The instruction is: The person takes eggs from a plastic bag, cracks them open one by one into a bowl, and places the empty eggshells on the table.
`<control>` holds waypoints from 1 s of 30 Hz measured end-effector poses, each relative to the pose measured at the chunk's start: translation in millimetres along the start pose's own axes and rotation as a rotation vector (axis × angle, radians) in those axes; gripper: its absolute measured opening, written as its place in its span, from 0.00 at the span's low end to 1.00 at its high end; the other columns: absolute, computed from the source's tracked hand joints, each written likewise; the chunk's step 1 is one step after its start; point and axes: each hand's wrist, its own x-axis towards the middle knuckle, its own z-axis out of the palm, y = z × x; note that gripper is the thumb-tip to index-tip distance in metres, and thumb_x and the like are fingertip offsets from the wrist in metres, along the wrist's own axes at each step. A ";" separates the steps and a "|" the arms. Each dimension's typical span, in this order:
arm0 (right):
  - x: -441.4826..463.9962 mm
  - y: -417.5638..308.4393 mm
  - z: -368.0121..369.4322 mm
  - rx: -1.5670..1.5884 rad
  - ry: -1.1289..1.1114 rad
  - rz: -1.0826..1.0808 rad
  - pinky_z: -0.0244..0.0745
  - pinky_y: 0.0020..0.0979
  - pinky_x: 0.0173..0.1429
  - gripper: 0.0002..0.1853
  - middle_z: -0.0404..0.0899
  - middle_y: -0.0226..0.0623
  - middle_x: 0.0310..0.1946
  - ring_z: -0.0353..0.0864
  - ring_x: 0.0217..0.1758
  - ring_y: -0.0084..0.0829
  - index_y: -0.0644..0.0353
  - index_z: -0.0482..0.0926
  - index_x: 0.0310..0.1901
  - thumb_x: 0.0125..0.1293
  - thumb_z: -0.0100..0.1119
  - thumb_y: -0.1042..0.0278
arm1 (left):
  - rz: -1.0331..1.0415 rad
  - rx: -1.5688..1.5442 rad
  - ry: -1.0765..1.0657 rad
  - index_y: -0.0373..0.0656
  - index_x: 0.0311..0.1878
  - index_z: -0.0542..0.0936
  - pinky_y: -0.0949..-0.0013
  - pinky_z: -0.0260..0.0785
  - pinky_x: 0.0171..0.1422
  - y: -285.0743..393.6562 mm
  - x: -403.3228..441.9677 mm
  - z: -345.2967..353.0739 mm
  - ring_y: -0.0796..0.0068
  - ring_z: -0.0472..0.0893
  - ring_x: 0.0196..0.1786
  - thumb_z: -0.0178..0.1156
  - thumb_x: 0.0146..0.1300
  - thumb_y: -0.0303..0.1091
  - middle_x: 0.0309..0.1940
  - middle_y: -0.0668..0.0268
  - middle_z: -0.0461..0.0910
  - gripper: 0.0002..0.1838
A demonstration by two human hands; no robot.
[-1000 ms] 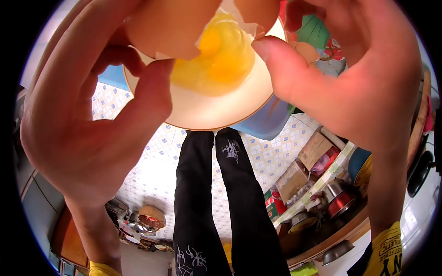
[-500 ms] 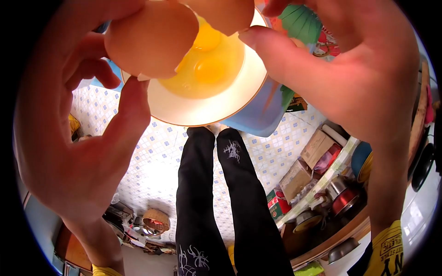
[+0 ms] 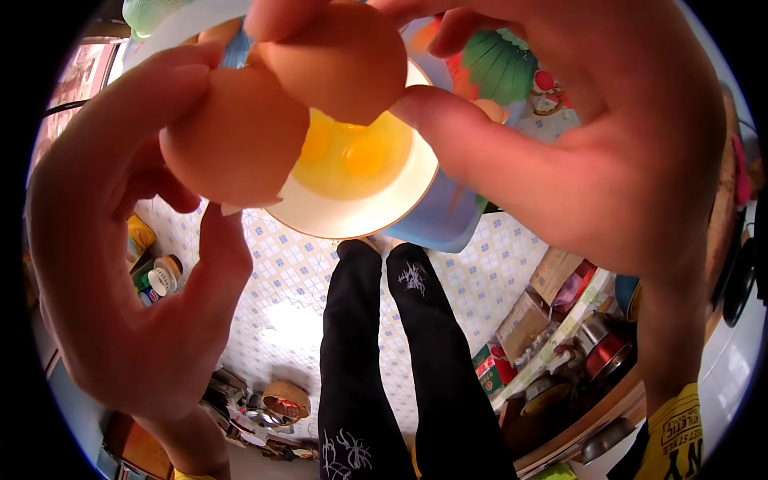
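"On the left?"

"The left shell is pinched by the left hand, thumb underneath, fingers above!"

"And beside it?"

"The right shell, overlapping it in view; below both, egg is pooled in the bowl, yolks clearly seen!"

"And far right?"

"That right shell is gripped by the right hand, thumb pressed to its edge!"

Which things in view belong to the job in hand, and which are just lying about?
Part of the job:
eggshell piece in left hand
eggshell piece in right hand
bowl
raw egg in it

Apparently just lying about:
round basket
cardboard box
red and silver pot
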 end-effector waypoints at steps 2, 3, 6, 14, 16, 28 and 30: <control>1.0 -3.8 -1.7 -0.008 0.002 -0.009 0.79 0.34 0.52 0.30 0.75 0.44 0.53 0.81 0.53 0.39 0.68 0.70 0.59 0.51 0.61 0.86 | 0.029 -0.008 -0.002 0.37 0.67 0.66 0.61 0.72 0.64 1.5 1.5 -9.6 0.60 0.76 0.62 0.55 0.53 0.12 0.65 0.52 0.70 0.34; 1.6 -5.3 -1.8 -0.011 0.002 -0.013 0.79 0.34 0.52 0.30 0.75 0.44 0.53 0.81 0.53 0.39 0.68 0.70 0.59 0.50 0.61 0.86 | 0.013 0.014 -0.013 0.37 0.67 0.66 0.61 0.71 0.65 0.8 -0.7 -13.8 0.60 0.76 0.62 0.55 0.53 0.12 0.65 0.52 0.70 0.34; 0.5 -11.0 -6.2 -0.023 0.013 -0.022 0.79 0.34 0.52 0.30 0.75 0.44 0.53 0.81 0.53 0.39 0.68 0.70 0.59 0.50 0.61 0.86 | -0.016 0.011 -0.024 0.37 0.67 0.66 0.60 0.70 0.66 9.0 1.7 -22.7 0.59 0.76 0.63 0.55 0.53 0.12 0.65 0.52 0.71 0.35; 1.0 -19.9 -9.9 -0.046 0.046 -0.043 0.79 0.34 0.52 0.30 0.76 0.44 0.52 0.81 0.53 0.39 0.68 0.71 0.58 0.50 0.62 0.86 | 0.045 0.140 -0.045 0.39 0.67 0.67 0.58 0.68 0.69 14.9 4.0 -43.5 0.57 0.74 0.65 0.53 0.52 0.12 0.65 0.53 0.72 0.35; 2.3 -18.4 -8.5 -0.058 0.062 -0.063 0.79 0.34 0.52 0.29 0.76 0.44 0.52 0.81 0.53 0.39 0.68 0.71 0.58 0.50 0.62 0.86 | 0.038 0.168 -0.044 0.38 0.67 0.67 0.58 0.68 0.69 13.5 5.2 -42.7 0.57 0.75 0.65 0.54 0.51 0.12 0.65 0.53 0.72 0.36; 13.0 6.7 31.4 -0.191 0.175 -0.210 0.79 0.34 0.51 0.29 0.76 0.44 0.52 0.81 0.52 0.39 0.67 0.71 0.58 0.50 0.62 0.86 | -0.042 -0.172 -0.032 0.34 0.62 0.68 0.64 0.71 0.63 12.2 -0.4 6.3 0.61 0.77 0.61 0.50 0.48 0.06 0.63 0.48 0.72 0.34; 14.8 7.7 32.1 -0.203 0.186 -0.220 0.79 0.34 0.51 0.29 0.76 0.44 0.52 0.81 0.52 0.39 0.67 0.71 0.57 0.50 0.63 0.86 | -0.104 -0.228 -0.008 0.34 0.62 0.68 0.65 0.71 0.63 14.8 -2.2 13.2 0.61 0.77 0.60 0.51 0.49 0.07 0.63 0.48 0.72 0.32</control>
